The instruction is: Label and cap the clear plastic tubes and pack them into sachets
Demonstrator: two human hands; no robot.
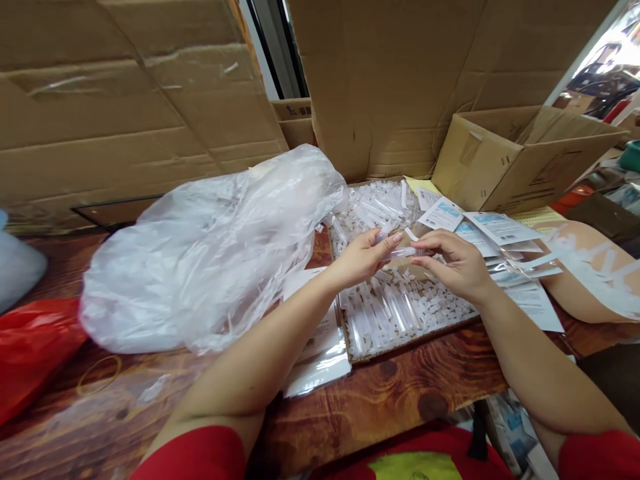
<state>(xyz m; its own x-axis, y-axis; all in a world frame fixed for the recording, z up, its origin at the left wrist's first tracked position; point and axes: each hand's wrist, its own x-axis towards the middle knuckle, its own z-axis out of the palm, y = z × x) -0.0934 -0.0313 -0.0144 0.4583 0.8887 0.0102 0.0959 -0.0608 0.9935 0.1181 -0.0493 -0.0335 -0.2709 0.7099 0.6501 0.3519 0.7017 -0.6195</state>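
Observation:
Over a shallow cardboard tray (pixel 345 333), my two hands meet around a clear plastic tube (pixel 403 253). My left hand (pixel 364 257) is closed on the tube's left part, with another pale translucent piece by its thumb. The fingers of my right hand (pixel 457 261) pinch the tube's right end, where a small part may be hidden by the fingertips. Below them in the tray lie several clear tubes (pixel 387 310) in a row, with many small white plastic pieces (pixel 445 300) to their right. More tubes (pixel 375 207) lie at the tray's far end.
A large translucent plastic bag (pixel 215 247) lies left of the tray, near a red bag (pixel 35 347). Printed packets (pixel 500 230) are piled to the right. Behind them stands an open cardboard box (pixel 515 160); tall cardboard sheets (pixel 380 87) line the back of the wooden table (pixel 390 393).

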